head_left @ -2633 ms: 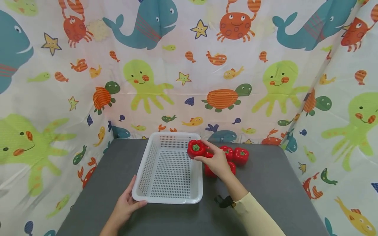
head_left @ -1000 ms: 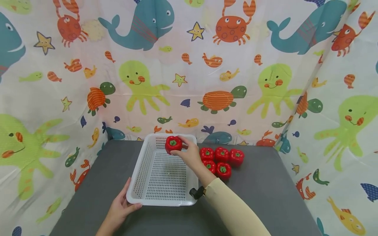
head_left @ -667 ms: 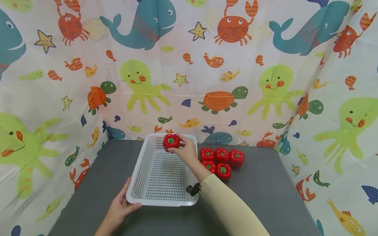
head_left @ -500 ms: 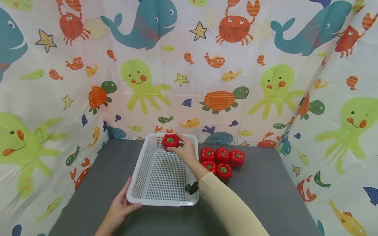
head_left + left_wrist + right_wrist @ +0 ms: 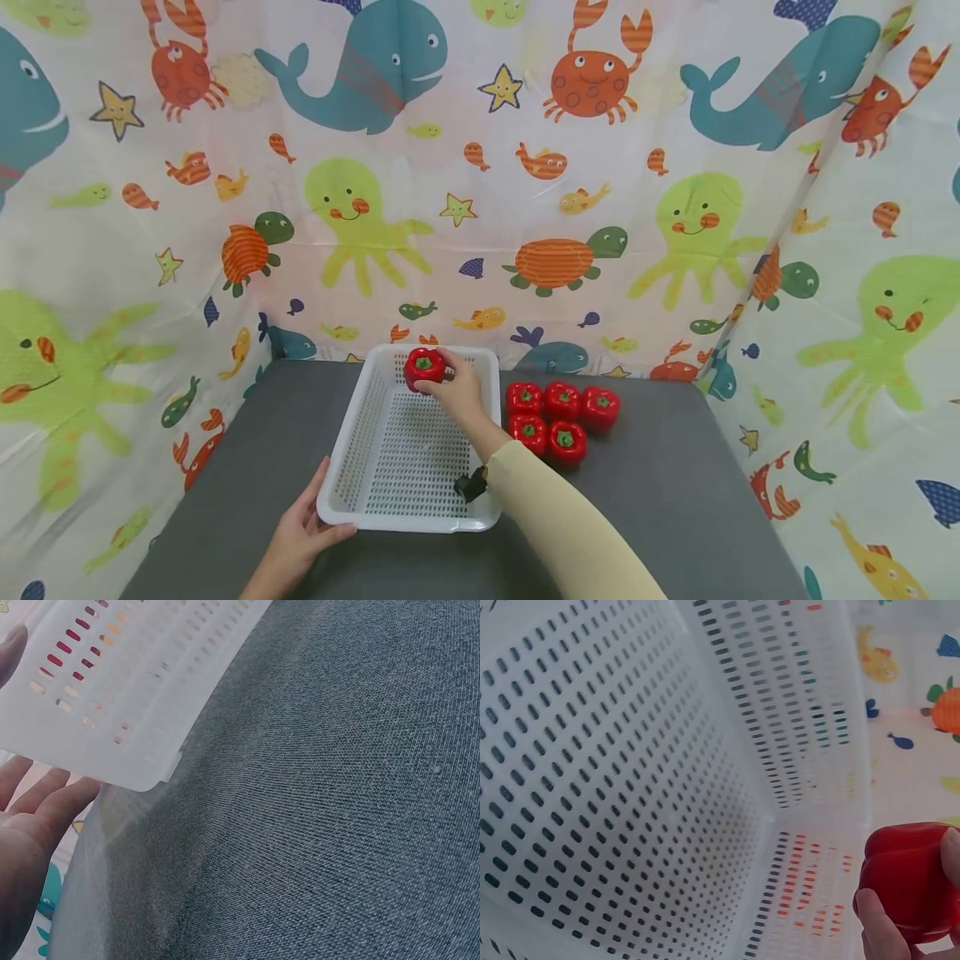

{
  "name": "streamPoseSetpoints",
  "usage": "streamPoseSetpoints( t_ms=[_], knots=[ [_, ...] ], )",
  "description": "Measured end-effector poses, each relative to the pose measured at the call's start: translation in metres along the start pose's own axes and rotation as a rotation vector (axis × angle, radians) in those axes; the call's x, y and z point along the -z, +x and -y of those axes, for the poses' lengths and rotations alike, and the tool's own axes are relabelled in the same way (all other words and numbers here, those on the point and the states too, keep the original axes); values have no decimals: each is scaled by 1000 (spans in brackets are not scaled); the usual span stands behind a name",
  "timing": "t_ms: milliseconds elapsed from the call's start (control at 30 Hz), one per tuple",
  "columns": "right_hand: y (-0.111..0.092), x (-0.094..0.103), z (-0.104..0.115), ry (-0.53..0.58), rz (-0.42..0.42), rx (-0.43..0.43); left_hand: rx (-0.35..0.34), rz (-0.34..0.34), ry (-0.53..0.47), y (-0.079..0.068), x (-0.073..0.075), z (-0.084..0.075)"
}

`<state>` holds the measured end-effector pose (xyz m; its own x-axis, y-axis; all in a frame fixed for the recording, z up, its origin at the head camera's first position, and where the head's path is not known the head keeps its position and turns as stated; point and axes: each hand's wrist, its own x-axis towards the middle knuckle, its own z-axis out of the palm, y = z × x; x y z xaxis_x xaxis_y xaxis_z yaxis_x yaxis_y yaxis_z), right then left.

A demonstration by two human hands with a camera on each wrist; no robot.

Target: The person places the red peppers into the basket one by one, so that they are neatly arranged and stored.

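Observation:
A white perforated plastic basket (image 5: 405,467) stands on the dark grey table. My left hand (image 5: 294,537) holds its near left corner; in the left wrist view, the thumb and the fingers (image 5: 64,802) lie on either side of the basket's corner (image 5: 135,761). With thumb and fingers, my right hand (image 5: 459,396) grips a red bell pepper (image 5: 424,367), stem toward the head camera, over the far part of the basket. The right wrist view has this pepper (image 5: 904,877) at lower right, and the basket's bare floor (image 5: 615,795) beside it.
Several red bell peppers (image 5: 562,400) are grouped in two rows just right of the basket. A curtain (image 5: 480,275) printed with sea animals surrounds the table (image 5: 660,492) at the back and sides. A small black device (image 5: 471,485) sits at the right wrist.
My right hand has carried the red bell pepper leftward from the basket's right rim to over its far part. My left hand keeps its hold on the corner. The head view has shifted slightly.

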<state>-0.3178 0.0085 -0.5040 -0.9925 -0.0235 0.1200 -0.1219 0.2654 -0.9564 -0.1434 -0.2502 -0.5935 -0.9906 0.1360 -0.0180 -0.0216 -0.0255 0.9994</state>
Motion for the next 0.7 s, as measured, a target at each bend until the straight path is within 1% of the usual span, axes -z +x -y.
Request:
streamPoseSetpoints(
  t_ms=[167,333,533,700],
  knots=[
    [2,-9,-8,-57,-3,-4,1,15,-28,-2,2,2],
    [6,-16,-9,-61,-15,-10,-6,21,-18,0,-1,1],
    [7,-29,-13,-57,-1,-52,-12,23,-18,0,-1,1],
    [7,-37,-22,-73,-7,-81,4,14,-9,1,-1,1]
  ],
)
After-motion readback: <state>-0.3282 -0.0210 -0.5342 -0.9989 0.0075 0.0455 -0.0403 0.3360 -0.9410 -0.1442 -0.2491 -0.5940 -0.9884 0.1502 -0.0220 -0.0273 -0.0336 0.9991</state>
